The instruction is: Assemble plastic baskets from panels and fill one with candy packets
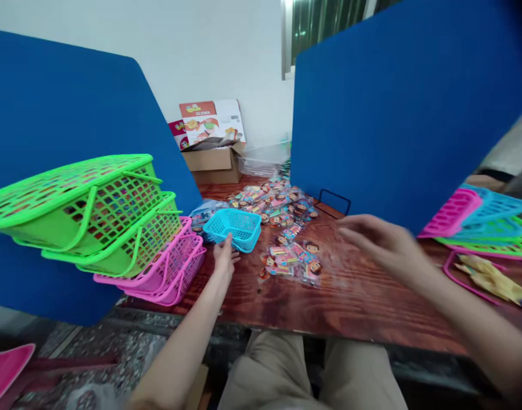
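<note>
L hand [224,257] reaches fwd over near table edge, fingertips on near rim of small cyan basket [233,226]; can't tell if it pinches the rim or just rests on it. Cyan basket sits upright, open side up, on wooden table [363,302], left of centre, just right of the basket stack. R hand [383,242] hovers over table right of centre, motion-blurred, palm down, fingers spread & loose, grasping nothing, well apart from cyan basket

Toy packets [293,256]: clear bags w/ cartoon-face pieces, one cluster lies between the two hands, just right of cyan basket. More packets [269,199] strewn behind it toward table's back. Green baskets [85,210] x2, nested & tilted, sit on top of pink baskets [167,273] at table's left edge, handles hanging down. Left blue panel [51,114] behind that stack, right blue panel [393,114] stands on table's right half; black wire stand [333,199] at its foot. Open cardboard box [213,162] at back, printed carton [209,122] leaning behind it. Far right: pile of pink, blue & green basket parts [487,219], yellowish crumpled bag [492,279] near it. Beige trousers [312,376] show below near table edge
</note>
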`<state>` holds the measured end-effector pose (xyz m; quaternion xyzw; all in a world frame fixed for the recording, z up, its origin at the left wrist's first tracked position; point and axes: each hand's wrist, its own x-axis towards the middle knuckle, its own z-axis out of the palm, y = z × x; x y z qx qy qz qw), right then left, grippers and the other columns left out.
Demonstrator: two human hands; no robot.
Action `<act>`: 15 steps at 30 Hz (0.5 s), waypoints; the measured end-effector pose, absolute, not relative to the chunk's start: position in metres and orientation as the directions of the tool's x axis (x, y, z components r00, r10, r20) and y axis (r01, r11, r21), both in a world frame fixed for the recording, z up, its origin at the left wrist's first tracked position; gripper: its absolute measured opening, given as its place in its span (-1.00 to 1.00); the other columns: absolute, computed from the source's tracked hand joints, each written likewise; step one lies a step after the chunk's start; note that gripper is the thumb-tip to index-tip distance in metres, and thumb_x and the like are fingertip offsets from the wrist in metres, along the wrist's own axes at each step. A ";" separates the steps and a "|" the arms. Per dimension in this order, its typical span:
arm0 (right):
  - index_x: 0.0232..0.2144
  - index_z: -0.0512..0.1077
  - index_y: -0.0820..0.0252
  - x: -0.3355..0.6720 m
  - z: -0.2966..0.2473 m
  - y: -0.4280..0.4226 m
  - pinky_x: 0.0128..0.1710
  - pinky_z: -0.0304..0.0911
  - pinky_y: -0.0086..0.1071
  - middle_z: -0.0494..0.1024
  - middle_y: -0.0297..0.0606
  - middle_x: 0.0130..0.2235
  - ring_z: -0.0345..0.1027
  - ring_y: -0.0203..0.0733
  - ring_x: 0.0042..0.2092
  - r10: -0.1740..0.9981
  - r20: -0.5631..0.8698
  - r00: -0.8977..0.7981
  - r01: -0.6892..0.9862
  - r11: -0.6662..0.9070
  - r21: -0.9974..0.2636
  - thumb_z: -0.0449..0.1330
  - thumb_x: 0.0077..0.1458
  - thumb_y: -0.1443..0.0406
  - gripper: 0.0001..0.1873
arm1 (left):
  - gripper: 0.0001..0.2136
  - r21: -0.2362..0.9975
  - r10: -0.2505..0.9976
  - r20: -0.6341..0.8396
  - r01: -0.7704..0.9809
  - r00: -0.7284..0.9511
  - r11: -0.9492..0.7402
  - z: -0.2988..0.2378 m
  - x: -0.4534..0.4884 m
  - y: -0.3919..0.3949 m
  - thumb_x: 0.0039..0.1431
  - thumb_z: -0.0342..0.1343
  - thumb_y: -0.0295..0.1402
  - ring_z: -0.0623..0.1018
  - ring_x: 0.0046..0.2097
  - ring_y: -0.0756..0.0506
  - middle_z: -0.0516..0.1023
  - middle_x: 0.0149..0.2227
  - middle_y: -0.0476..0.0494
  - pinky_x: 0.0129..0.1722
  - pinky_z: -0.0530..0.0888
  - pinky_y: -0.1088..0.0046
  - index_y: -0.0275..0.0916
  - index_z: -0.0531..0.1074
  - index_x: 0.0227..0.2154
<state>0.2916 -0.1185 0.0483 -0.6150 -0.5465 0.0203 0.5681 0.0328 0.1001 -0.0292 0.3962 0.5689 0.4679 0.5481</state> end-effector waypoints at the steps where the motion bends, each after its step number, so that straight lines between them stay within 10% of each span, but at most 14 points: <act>1: -0.20 0.52 0.09 0.287 0.048 -0.087 -0.22 0.39 -0.29 0.58 -0.20 -0.21 0.46 -0.18 -0.23 0.769 0.551 0.324 0.643 0.247 -0.725 0.22 0.14 0.10 -0.75 | -0.67 0.968 0.967 -0.244 -0.074 -0.078 0.238 -0.031 0.032 0.104 0.05 0.20 -0.12 0.49 -0.57 -0.01 0.38 -0.56 0.05 -0.53 0.47 0.48 -0.23 0.25 -0.32; 8: -0.01 0.42 0.26 0.240 0.007 0.118 -0.13 0.34 -0.25 0.57 -0.07 -0.09 0.46 -0.08 -0.11 0.937 0.287 0.200 0.676 0.080 -0.732 0.27 0.05 0.11 -0.50 | -0.71 0.975 0.981 -0.184 -0.112 0.066 0.190 -0.032 0.023 0.108 -0.16 0.29 -0.29 0.52 -0.52 -0.03 0.47 -0.53 -0.01 -0.53 0.52 0.43 -0.26 0.31 -0.42; 15: -0.24 0.53 0.24 0.236 -0.018 0.127 -0.29 0.22 -0.36 0.60 -0.15 -0.32 0.45 -0.10 -0.30 0.965 0.208 0.162 0.784 0.002 -0.621 0.22 0.11 0.16 -0.73 | -0.68 0.975 0.964 -0.192 -0.078 0.186 0.209 -0.029 0.008 0.104 -0.29 0.33 -0.27 0.44 -0.59 0.01 0.41 -0.61 0.05 -0.68 0.41 0.55 -0.25 0.29 -0.55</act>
